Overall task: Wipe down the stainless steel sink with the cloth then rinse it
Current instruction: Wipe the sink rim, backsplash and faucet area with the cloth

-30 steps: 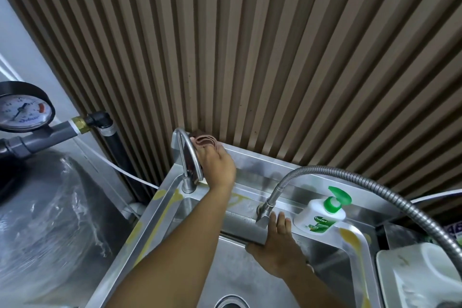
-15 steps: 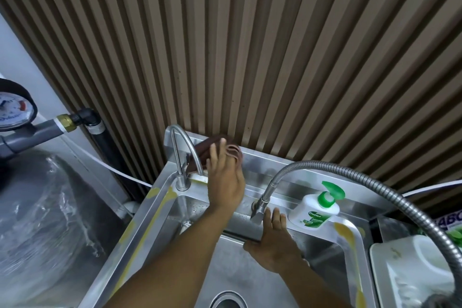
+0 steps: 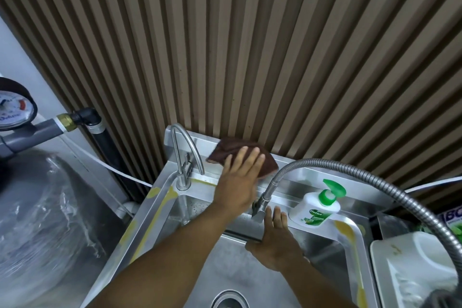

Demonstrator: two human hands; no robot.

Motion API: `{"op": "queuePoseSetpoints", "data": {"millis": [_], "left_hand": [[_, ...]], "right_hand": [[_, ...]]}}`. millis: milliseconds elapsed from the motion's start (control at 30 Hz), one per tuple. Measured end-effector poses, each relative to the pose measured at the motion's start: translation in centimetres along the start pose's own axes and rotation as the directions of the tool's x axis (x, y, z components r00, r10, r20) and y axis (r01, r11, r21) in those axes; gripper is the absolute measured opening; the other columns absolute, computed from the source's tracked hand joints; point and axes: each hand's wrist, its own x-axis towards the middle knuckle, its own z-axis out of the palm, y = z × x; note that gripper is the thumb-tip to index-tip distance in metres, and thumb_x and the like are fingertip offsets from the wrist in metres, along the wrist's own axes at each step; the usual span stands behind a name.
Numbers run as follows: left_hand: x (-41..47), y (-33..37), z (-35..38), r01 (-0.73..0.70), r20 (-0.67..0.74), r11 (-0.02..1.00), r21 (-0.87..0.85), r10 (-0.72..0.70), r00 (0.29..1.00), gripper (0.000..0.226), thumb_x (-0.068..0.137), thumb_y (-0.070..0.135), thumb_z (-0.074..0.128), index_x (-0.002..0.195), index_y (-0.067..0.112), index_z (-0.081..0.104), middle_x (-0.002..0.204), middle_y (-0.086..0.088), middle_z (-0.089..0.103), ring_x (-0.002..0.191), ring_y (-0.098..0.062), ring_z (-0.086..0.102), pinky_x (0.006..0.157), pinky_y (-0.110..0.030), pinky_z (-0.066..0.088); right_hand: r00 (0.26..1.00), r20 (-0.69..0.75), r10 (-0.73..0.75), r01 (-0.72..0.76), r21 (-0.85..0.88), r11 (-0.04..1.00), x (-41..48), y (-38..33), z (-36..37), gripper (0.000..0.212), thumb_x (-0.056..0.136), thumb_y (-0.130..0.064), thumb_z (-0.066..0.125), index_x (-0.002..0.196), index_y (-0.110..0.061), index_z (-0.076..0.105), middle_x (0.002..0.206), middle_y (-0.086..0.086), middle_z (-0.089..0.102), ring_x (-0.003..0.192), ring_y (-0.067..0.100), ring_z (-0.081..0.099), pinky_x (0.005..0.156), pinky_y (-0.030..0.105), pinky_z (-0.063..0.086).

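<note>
Left hand [image 3: 237,182] lies flat, fingers straight, pressing the cloth [image 3: 231,149] on the back of the sink [image 3: 147,217]. It slid right, away from the tap [image 3: 186,142]. Right hand [image 3: 275,240] stays flat on the ledge.

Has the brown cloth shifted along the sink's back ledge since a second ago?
Yes. The cloth, under the left hand, slid right, away from the gooseneck tap.

Left hand [image 3: 237,182] and right hand [image 3: 275,242] are bare, as are both forearms. Above the sink [image 3: 147,210] basin, a pale sliver at the right wrist is perhaps a band.
</note>
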Motion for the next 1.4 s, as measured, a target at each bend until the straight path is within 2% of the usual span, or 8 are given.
{"op": "queuePoseSetpoints", "data": {"millis": [167, 367, 600, 700, 933, 1167, 1267, 1400], "left_hand": [[-0.3, -0.6, 0.0, -0.098, 0.100, 0.993, 0.064, 0.091, 0.991, 0.068, 0.091, 0.026, 0.046, 0.156, 0.018, 0.030, 0.165, 0.001, 0.024, 0.152, -0.025, 0.018, 0.118, -0.047, 0.024], [-5.1, -5.5, 1.2, -0.056, 0.224, 0.996, 0.066, 0.040, 0.974, 0.064, 0.089, 0.029, 0.039, 0.151, 0.013, 0.041, 0.152, -0.003, 0.048, 0.133, -0.027, 0.049, 0.109, -0.046, 0.041], [-6.2, -6.6, 1.9, 0.043, 0.382, 0.992, 0.122, -0.087, 0.920, 0.061, 0.104, 0.031, 0.035, 0.160, 0.015, 0.015, 0.167, 0.000, 0.014, 0.151, -0.025, 0.021, 0.122, -0.046, 0.011], [-6.2, -3.8, 2.1, -0.017, 0.422, 0.993, 0.118, -0.035, 0.906, 0.064, 0.104, 0.030, 0.033, 0.160, 0.016, 0.008, 0.169, 0.000, 0.005, 0.152, -0.027, 0.014, 0.122, -0.047, 0.007], [-8.4, -3.9, 3.1, -0.167, 0.387, 0.985, 0.054, 0.134, 0.912, 0.064, 0.097, 0.031, 0.030, 0.159, 0.015, 0.021, 0.166, 0.000, 0.020, 0.150, -0.023, 0.024, 0.124, -0.042, 0.006], [-8.2, -5.7, 1.9, 0.015, 0.376, 0.994, 0.111, -0.056, 0.925, 0.067, 0.099, 0.029, 0.041, 0.160, 0.018, 0.015, 0.167, 0.003, 0.015, 0.151, -0.022, 0.014, 0.123, -0.043, 0.007], [-6.3, -3.6, 2.3, -0.037, 0.394, 0.996, 0.076, 0.004, 0.919, 0.068, 0.094, 0.026, 0.050, 0.157, 0.023, 0.024, 0.164, 0.003, 0.019, 0.144, -0.026, 0.020, 0.115, -0.048, 0.019], [-4.1, -1.2, 2.8, 0.022, 0.396, 0.999, -0.036, -0.006, 0.918, 0.054, 0.090, 0.029, 0.057, 0.140, 0.044, 0.045, 0.135, 0.001, 0.032, 0.119, -0.029, 0.030, 0.090, -0.044, 0.030]], "right_hand": [[1.000, 0.014, 0.025, -0.024, -0.015, 1.000, -0.1, -0.1, -0.2, 0.106, 0.088, -0.059, 0.054, 0.159, -0.020, -0.016, 0.165, 0.003, -0.025, 0.153, 0.025, -0.021, 0.125, 0.044, 0.015], [0.998, 0.020, 0.055, -0.055, -0.022, 0.998, 0.0, -0.5, -0.2, 0.109, 0.084, -0.057, 0.055, 0.159, -0.018, -0.015, 0.166, 0.005, -0.023, 0.153, 0.026, -0.020, 0.125, 0.044, 0.010], [0.998, -0.008, 0.068, -0.068, -0.087, 0.994, -0.2, -0.9, 0.1, 0.111, 0.086, -0.061, 0.054, 0.159, -0.017, -0.017, 0.166, 0.008, -0.024, 0.153, 0.027, -0.019, 0.125, 0.045, 0.005], [0.997, -0.006, 0.077, -0.078, -0.094, 0.993, -0.2, -1.0, 0.3, 0.111, 0.087, -0.062, 0.053, 0.158, -0.016, -0.019, 0.165, 0.007, -0.027, 0.153, 0.026, -0.022, 0.126, 0.044, 0.003], [0.997, -0.033, 0.076, -0.079, -0.109, 0.991, 0.0, -0.7, 1.0, 0.106, 0.090, -0.060, 0.050, 0.158, -0.016, -0.019, 0.164, 0.007, -0.028, 0.152, 0.026, -0.022, 0.125, 0.045, 0.001], [0.995, -0.051, 0.090, -0.096, -0.137, 0.986, -0.1, -0.9, 1.1, 0.108, 0.088, -0.064, 0.051, 0.159, -0.016, -0.016, 0.165, 0.006, -0.026, 0.153, 0.026, -0.021, 0.125, 0.048, 0.002], [0.993, -0.054, 0.105, -0.111, -0.128, 0.986, -0.1, -0.8, 1.2, 0.110, 0.088, -0.063, 0.053, 0.158, -0.016, -0.017, 0.165, 0.005, -0.026, 0.153, 0.024, -0.021, 0.125, 0.048, 0.001], [0.992, -0.052, 0.116, -0.121, -0.115, 0.986, -0.1, -1.0, 1.3, 0.110, 0.089, -0.061, 0.054, 0.157, -0.016, -0.019, 0.164, 0.004, -0.029, 0.152, 0.023, -0.023, 0.125, 0.048, 0.000]]}}
